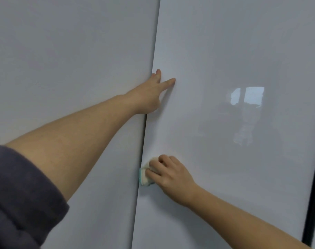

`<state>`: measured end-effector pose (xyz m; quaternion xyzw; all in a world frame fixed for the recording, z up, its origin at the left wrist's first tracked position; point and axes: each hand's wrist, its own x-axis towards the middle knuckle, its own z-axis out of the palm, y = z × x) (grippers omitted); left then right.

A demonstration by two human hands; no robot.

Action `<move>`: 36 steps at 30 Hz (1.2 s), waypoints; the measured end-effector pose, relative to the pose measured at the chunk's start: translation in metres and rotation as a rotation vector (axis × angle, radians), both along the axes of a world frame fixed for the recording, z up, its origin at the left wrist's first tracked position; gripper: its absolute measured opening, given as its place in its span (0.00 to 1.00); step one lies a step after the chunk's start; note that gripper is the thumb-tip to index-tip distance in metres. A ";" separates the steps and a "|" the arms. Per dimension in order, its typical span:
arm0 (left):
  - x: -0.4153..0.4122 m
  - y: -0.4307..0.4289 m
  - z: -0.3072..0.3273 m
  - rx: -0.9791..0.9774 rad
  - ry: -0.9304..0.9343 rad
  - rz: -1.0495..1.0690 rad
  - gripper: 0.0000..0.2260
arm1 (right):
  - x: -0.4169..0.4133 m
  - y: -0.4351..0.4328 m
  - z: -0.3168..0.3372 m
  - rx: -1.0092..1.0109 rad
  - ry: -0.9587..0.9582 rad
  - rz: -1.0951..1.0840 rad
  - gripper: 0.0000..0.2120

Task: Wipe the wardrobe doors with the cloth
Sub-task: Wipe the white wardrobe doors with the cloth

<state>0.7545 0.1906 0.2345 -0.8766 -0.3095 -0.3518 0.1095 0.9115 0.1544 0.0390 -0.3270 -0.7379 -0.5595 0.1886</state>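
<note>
Right hand (171, 174) grips a bunched white cloth (146, 177), mostly hidden under curled fingers, against a glossy door (225, 51); left hand (149, 94) presses flat, fingers straight.

Two glossy white wardrobe doors fill the view, the left door (63, 51) meeting the right door (242, 51) at a slanting seam. The left grip (149, 94) lies across that seam, its straight fingers touching the right door. Lower down, the right grip (171, 175) curls round a white, teal-edged cloth (146, 175), pressing it to the right door's left edge. A dark sleeve (18, 194) is bunched on the left arm. A window reflection (246, 96) shows in the right door, and a black strip (312, 177) borders it.
</note>
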 end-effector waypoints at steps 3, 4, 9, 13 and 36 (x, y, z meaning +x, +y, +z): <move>0.001 0.002 0.000 0.012 0.019 0.012 0.36 | -0.007 0.004 0.020 0.046 0.072 0.018 0.09; 0.001 0.003 0.000 0.024 0.022 0.017 0.37 | -0.010 0.007 0.033 0.084 0.113 0.027 0.10; 0.004 0.004 -0.001 0.047 0.031 0.030 0.35 | -0.022 0.021 0.072 0.234 0.280 0.033 0.13; 0.001 0.004 -0.002 0.027 0.042 0.036 0.36 | -0.020 0.020 0.021 0.155 0.179 0.058 0.10; 0.008 -0.012 -0.127 -0.068 -0.291 -0.092 0.31 | 0.001 -0.004 -0.054 -0.027 0.104 0.055 0.07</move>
